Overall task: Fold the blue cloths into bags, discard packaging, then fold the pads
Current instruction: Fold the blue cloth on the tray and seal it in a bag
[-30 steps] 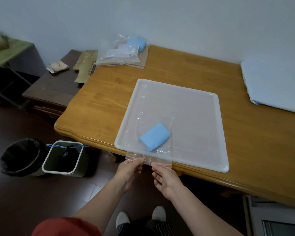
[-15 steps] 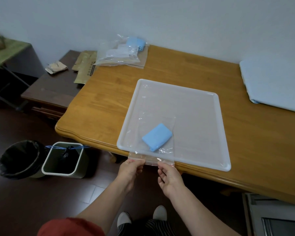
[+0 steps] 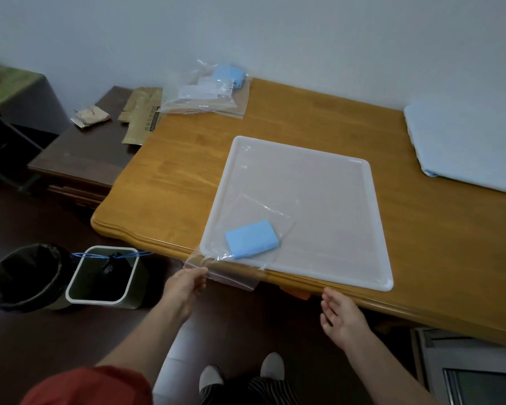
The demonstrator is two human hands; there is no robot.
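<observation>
The pale blue pad [image 3: 465, 141] at three o'clock is cut off by the frame's right edge, so only part of it shows on the wooden table [image 3: 187, 176]. The clear bag [image 3: 231, 277] is hard to make out against the white tray [image 3: 374, 217]. Only creases and glints mark its outline, which runs from the tray's middle to its near left corner. The bag's mouth strip hangs over the table edge at six o'clock of that corner.

Inside the bag lies one folded blue cloth [image 3: 251, 238], flat on the tray near the near left corner. The left hand [image 3: 187, 285] pinches the left end of the mouth strip between thumb and fingers; its fingertips are blurred behind the plastic. The right hand [image 3: 341, 317] hangs apart from the bag at five o'clock of the tray, just below the table edge. Its fingers are loosely spread and hold nothing.

At eleven o'clock of the tray, against the wall, sits a pile of clear bags [image 3: 205, 95]. One holds something blue at the top; the other contents are pale and unclear. Brown packaging [image 3: 142, 115] lies at ten o'clock, straddling the table and a dark side table [image 3: 79, 159].

On the floor at eight o'clock stand a round bin [image 3: 27, 276] with a black liner and, touching it, a green bin [image 3: 105, 276]. A blue cord crosses the green bin's top above a dark liner. What lies inside either cannot be told.
</observation>
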